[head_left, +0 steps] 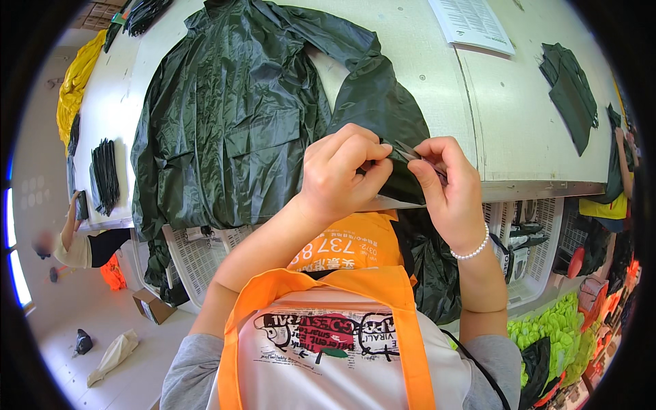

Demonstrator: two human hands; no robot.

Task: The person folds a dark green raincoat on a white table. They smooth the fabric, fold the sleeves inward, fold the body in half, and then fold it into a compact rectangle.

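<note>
A dark green rain jacket (232,102) lies spread on the white table (437,89), its chest pocket flap facing up. One sleeve (383,102) bends down toward the table's near edge. My left hand (342,167) is closed in a pinch on the sleeve's end. Close beside it, my right hand (447,188) is closed around small thread snips (408,152), whose pointed metal blades reach toward the pinched fabric. Fingers hide most of the snips' body and the exact bit of cloth between them.
A printed sheet (475,26) lies at the far right, with a folded dark garment (572,96) beyond it. Black strips (105,178) are bundled at the left. White plastic baskets (198,260) stand under the table edge. Other people work at both sides; bright yellow-green garments (557,335) are piled lower right.
</note>
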